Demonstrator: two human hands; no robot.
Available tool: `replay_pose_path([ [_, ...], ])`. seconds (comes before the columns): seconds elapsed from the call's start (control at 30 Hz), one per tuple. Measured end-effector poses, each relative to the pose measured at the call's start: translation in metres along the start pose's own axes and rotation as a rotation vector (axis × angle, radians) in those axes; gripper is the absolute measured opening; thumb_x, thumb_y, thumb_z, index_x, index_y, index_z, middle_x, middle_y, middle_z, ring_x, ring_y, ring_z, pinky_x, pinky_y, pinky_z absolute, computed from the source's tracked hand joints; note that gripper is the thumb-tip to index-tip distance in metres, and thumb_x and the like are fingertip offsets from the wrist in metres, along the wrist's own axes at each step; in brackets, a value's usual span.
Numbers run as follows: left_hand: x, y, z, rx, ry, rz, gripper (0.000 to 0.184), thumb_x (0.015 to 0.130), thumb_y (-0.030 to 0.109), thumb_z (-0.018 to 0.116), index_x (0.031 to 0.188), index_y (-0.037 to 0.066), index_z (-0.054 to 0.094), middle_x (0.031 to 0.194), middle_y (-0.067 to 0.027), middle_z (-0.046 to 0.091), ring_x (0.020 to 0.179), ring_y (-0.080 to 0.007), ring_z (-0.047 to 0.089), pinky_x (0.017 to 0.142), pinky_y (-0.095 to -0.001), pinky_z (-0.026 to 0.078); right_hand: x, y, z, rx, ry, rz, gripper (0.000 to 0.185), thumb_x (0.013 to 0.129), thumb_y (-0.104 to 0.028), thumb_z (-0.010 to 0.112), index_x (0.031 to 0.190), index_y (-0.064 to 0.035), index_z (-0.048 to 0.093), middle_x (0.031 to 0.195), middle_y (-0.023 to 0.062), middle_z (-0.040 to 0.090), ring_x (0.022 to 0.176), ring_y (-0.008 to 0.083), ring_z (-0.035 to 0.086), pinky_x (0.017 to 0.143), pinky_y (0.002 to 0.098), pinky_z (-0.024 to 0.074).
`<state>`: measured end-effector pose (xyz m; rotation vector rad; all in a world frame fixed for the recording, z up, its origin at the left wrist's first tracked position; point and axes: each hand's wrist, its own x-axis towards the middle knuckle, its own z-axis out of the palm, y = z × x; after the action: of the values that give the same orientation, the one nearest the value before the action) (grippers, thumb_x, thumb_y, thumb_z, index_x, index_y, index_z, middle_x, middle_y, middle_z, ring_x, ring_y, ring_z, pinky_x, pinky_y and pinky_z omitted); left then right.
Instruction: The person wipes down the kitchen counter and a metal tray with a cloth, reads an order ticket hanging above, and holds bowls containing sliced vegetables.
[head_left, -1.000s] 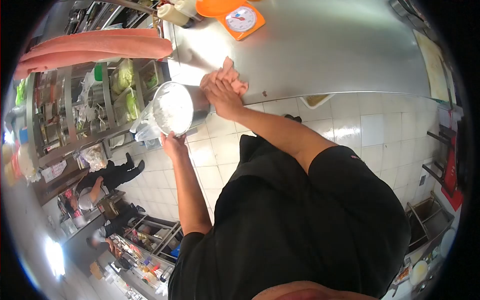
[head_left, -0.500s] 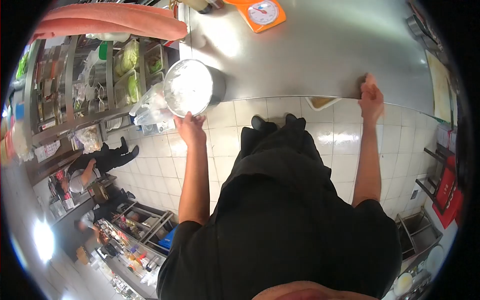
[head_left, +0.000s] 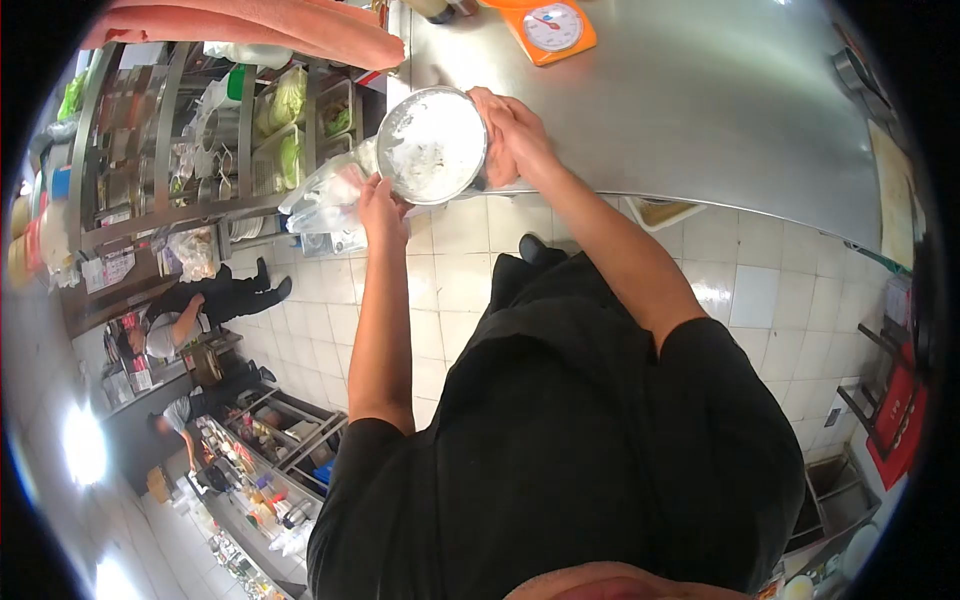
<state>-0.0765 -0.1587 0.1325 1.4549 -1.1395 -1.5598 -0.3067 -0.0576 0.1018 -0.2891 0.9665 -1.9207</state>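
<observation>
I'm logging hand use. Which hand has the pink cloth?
The right hand, holding the pink cloth beside the round container; the left hand instead grips the container's rim.

You present one left hand (head_left: 382, 210) and one right hand (head_left: 524, 138), two in total. Counted at your station: one metal pot (head_left: 470, 182), one pink cloth (head_left: 500, 168), one orange scale (head_left: 553, 28), one steel counter (head_left: 700, 110), one white-rimmed container (head_left: 672, 221). Co-workers (head_left: 162, 338) in your view number two.

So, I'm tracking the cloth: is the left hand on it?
No, the right hand is on the cloth; the left hand grips the pot.
</observation>
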Motion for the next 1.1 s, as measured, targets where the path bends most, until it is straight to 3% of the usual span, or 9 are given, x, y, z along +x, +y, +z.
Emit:
replay_pose_path([
  [0.1,-0.003,-0.010,0.006,0.017,0.038,0.023,0.041,0.093,0.008,0.049,0.133,0.001,0.040,0.105,-0.0127,0.060,0.077,-0.0183,0.062,0.054,-0.0313,0.053,0.022,0.000,0.005,0.098,-0.103,0.112,0.031,0.095,-0.018,0.055,0.120,0.0011,0.055,0.110,0.0090,0.061,0.101,0.0125,0.056,0.089,0.0275,0.0452],
  [0.17,-0.010,-0.014,0.013,-0.002,0.050,0.045,0.039,0.094,0.009,0.048,0.132,0.002,0.042,0.108,-0.0134,0.061,0.079,-0.0187,0.063,0.053,-0.0315,0.053,0.022,0.015,-0.002,-0.066,0.019,0.114,0.018,0.096,-0.011,0.051,0.107,0.0017,0.056,0.088,0.0045,0.059,0.082,0.0103,0.056,0.070,0.0253,0.0470],
  [0.23,-0.021,-0.007,0.024,-0.040,0.056,0.056,0.038,0.095,0.009,0.047,0.132,0.003,0.043,0.109,-0.0133,0.061,0.080,-0.0186,0.064,0.052,-0.0310,0.053,-0.009,0.020,0.014,0.260,0.136,0.069,0.018,0.095,-0.006,0.050,0.109,0.0021,0.055,0.088,0.0052,0.060,0.082,0.0111,0.058,0.070,0.0251,0.0480],
  [0.4,-0.018,-0.013,0.012,0.028,0.039,0.066,0.035,0.095,0.007,0.044,0.129,0.001,0.047,0.105,-0.0107,0.063,0.073,-0.0169,0.063,0.049,-0.0293,0.052,-0.027,0.046,-0.005,-0.597,0.260,-0.165,0.028,0.083,0.002,0.055,0.110,-0.0005,0.060,0.094,0.0112,0.066,0.079,0.0169,0.064,0.069,0.0294,0.0520],
  [0.5,-0.017,-0.011,0.021,0.035,0.054,0.089,0.034,0.095,0.006,0.043,0.129,0.001,0.047,0.102,-0.0092,0.063,0.069,-0.0153,0.062,0.047,-0.0289,0.050,-0.024,0.024,-0.002,-0.548,0.255,0.132,0.028,0.080,0.000,0.057,0.108,-0.0018,0.061,0.090,0.0103,0.066,0.076,0.0186,0.065,0.068,0.0294,0.0517],
  [0.63,-0.022,-0.013,0.025,0.031,0.075,0.086,0.035,0.094,0.005,0.043,0.129,0.002,0.048,0.095,-0.0076,0.062,0.061,-0.0122,0.057,0.046,-0.0286,0.049,-0.032,0.055,-0.003,-0.646,0.256,-0.046,0.019,0.076,-0.004,0.062,0.095,-0.0026,0.061,0.084,0.0066,0.066,0.081,0.0178,0.062,0.073,0.0305,0.0490],
  [0.77,-0.026,-0.004,0.030,-0.035,0.062,0.044,0.035,0.094,0.007,0.045,0.129,0.004,0.048,0.088,-0.0055,0.060,0.056,-0.0099,0.052,0.046,-0.0290,0.050,-0.031,0.026,-0.022,-0.663,0.049,0.141,0.009,0.076,-0.003,0.064,0.085,-0.0035,0.060,0.081,0.0053,0.063,0.079,0.0160,0.060,0.072,0.0297,0.0480],
  [0.87,-0.022,-0.005,0.019,-0.060,0.067,-0.024,0.038,0.093,0.014,0.051,0.130,0.005,0.048,0.082,-0.0032,0.057,0.057,-0.0109,0.053,0.048,-0.0305,0.051,0.000,-0.024,-0.028,-0.230,-0.011,0.154,0.014,0.079,0.001,0.059,0.093,-0.0004,0.060,0.091,0.0067,0.062,0.078,0.0165,0.059,0.071,0.0296,0.0486],
  [1.1,0.051,0.017,0.010,0.334,0.063,0.296,0.031,0.090,0.021,0.058,0.113,0.000,0.061,0.081,-0.0043,0.059,0.066,-0.0126,0.053,0.055,-0.0269,0.045,0.110,-0.063,0.018,-0.132,-0.451,0.295,0.027,0.085,-0.006,0.059,0.111,0.0007,0.058,0.093,0.0054,0.061,0.075,0.0117,0.058,0.063,0.0265,0.0470],
])
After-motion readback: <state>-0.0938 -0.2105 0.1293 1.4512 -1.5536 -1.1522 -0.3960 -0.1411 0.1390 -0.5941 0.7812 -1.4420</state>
